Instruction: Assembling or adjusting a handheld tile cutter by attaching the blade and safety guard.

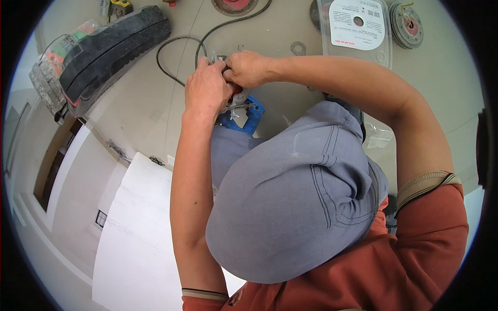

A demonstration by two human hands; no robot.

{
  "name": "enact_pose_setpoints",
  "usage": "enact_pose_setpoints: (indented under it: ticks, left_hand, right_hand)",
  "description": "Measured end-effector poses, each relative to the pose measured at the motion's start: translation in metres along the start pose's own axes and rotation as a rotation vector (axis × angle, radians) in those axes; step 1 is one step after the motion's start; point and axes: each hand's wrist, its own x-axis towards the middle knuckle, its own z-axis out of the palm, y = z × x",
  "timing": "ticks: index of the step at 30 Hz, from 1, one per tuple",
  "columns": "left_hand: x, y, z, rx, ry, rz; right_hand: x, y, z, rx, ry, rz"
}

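My left hand [206,89] is closed over the top of a tool with a blue handle [254,116], and my fingers hide much of it. Silvery metal parts with a wing-shaped screw [236,108] show beside the blue handle, along with a bit of red. Close against the left fingertips, my right hand [250,69] has its fingers bent and pinched at the tool's far end. What lies between those fingertips is hidden. A dark cable [176,41] loops over the floor near the tool. My knee in grey trousers stands just below.
A black tool case [116,57] lies at the left. Farther off are a round disc [234,5], a ring-ended spanner [298,48], a clear plastic box [358,49] with a white label, and stacked discs [406,26]. A white board [136,233] lies at lower left.
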Motion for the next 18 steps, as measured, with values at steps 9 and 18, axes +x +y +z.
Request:
enact_pose_setpoints:
  ticks: [9,18]
  left_hand:
    - [-0.001,-0.002,0.004,-0.038,0.041,0.028]
    - [0.001,-0.006,0.005,0.013,-0.013,0.021]
  right_hand:
    - [0.005,-0.001,0.003,0.045,0.024,0.022]
    - [0.002,0.002,0.006,0.164,-0.005,0.084]
